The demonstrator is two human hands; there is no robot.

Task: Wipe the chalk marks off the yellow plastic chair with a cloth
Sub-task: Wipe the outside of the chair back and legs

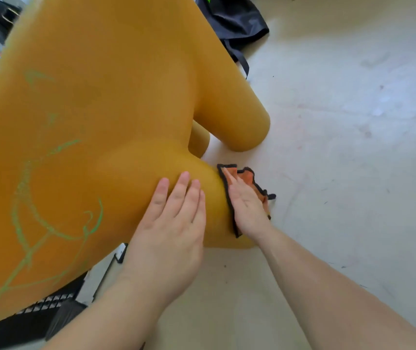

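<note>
Right hand, fingers flat, presses the cloth against a leg of the yellow chair; left hand, fingers straight, steadies that leg. Green chalk marks remain left of it; firm overlapping strokes seem advisable.

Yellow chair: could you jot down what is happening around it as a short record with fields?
Chair: yellow plastic chair, legs on a pale floor
Marks: green chalk marks on its left part, not yet wiped
Cloth: orange cloth with black edging, against the near leg's right side
Right hand: right hand flat, pressing the cloth to the leg
Left hand: left hand flat on the same leg, fingers straight
Background: dark fabric on the floor behind the chair
</note>
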